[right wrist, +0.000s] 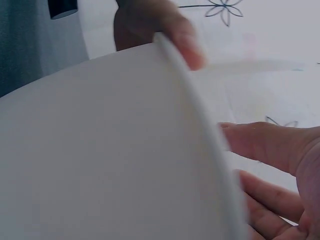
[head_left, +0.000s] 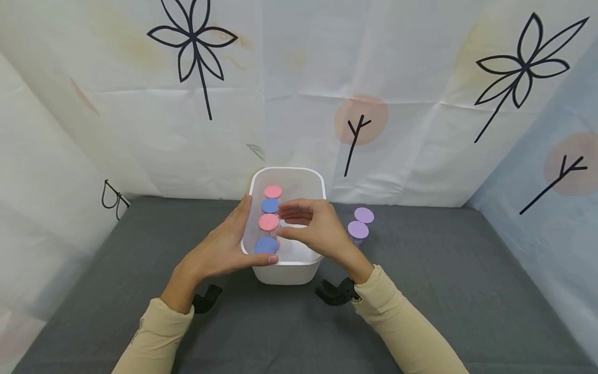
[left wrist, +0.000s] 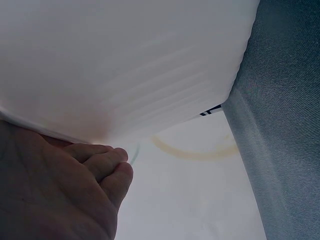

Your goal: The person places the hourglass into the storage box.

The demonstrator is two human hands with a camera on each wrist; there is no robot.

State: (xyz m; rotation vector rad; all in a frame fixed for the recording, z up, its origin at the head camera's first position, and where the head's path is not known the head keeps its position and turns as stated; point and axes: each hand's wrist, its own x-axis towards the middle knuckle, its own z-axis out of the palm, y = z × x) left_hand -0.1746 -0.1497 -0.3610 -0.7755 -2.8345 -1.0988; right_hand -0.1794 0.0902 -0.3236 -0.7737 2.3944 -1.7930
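Inside the white tub (head_left: 286, 274), along its left wall, pink- and blue-lidded jars (head_left: 270, 205) are standing in a row. The left hand (head_left: 220, 249) is gripping the rim; the right hand (head_left: 320, 226), fingers (head_left: 295, 204) half open, is hovering beside the nearer pink lid (head_left: 268, 222), seemingly holding nothing. Jars are apparently being arranged; the purple-lidded pair (head_left: 357, 230) at right is probably calling for a lift clear.

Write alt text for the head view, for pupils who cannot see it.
A person's left hand rests against a white tub while the right hand reaches in, beside a row of pink- and blue-lidded containers. Two purple-lidded containers stand outside, to the right, on grey cloth.
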